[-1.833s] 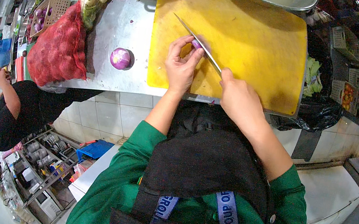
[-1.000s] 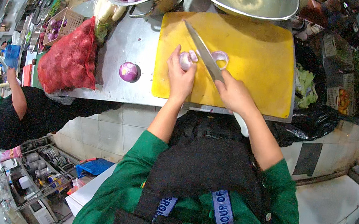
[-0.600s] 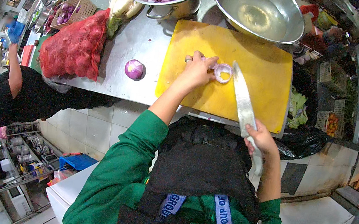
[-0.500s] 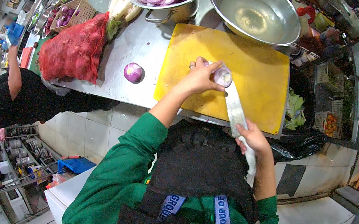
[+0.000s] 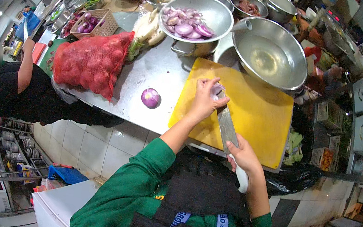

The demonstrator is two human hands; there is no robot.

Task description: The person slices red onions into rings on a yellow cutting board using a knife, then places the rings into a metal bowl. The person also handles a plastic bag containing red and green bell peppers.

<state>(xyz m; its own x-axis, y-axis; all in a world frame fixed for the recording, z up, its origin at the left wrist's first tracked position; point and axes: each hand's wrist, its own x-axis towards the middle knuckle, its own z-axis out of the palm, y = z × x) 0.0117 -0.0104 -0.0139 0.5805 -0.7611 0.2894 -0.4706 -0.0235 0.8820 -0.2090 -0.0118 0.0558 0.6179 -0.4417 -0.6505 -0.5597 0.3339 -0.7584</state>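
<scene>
Currently, left hand (image 5: pixel 205 102) pinches cut red onion (image 5: pixel 217 91) over yellow cutting board (image 5: pixel 260 115), centre of frame; right hand (image 5: pixel 245 157) grips chef's knife (image 5: pixel 227 128), tip close by left hand, contact unclear. Likely risk: nicked finger, should blade drift or cut red onion slip, scatter. Whole red onion (image 5: pixel 150 98), left of centre, might roll if bumped.
</scene>
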